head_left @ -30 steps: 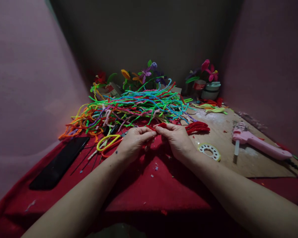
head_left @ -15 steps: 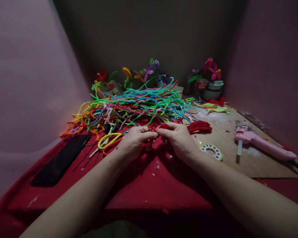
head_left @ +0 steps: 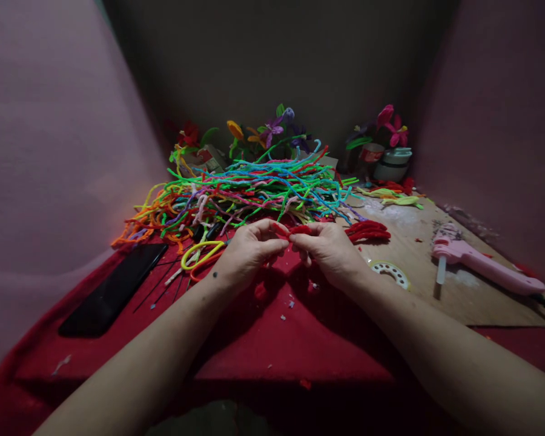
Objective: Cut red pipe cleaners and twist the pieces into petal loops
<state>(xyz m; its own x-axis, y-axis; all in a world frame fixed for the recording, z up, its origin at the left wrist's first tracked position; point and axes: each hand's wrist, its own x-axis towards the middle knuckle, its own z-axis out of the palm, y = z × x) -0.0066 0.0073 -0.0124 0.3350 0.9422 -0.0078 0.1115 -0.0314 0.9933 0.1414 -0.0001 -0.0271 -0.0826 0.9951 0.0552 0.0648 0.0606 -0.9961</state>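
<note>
Between my two hands is a red pipe cleaner [head_left: 300,230], mostly covered by the fingers. My left hand [head_left: 251,249] pinches it with thumb and index finger. From the other side my right hand [head_left: 329,247] grips it the same way, and the fingertips of both hands nearly meet. Just beyond the right hand lies a bundle of red pipe cleaner pieces [head_left: 367,231]. Scissors with yellow and orange handles [head_left: 202,254] rest beside the left hand, their blades hidden behind it.
A big heap of coloured pipe cleaners [head_left: 254,188] spreads behind my hands. At left lies a black phone [head_left: 113,290]. A pink glue gun [head_left: 485,260] and a white round spool [head_left: 393,272] sit on the brown board [head_left: 418,309]. Pipe cleaner flowers [head_left: 272,128] stand at the back.
My left index finger has arched upward and both hands have shifted slightly on the red pipe cleaner. The hold stays in place; the view has moved a little.
</note>
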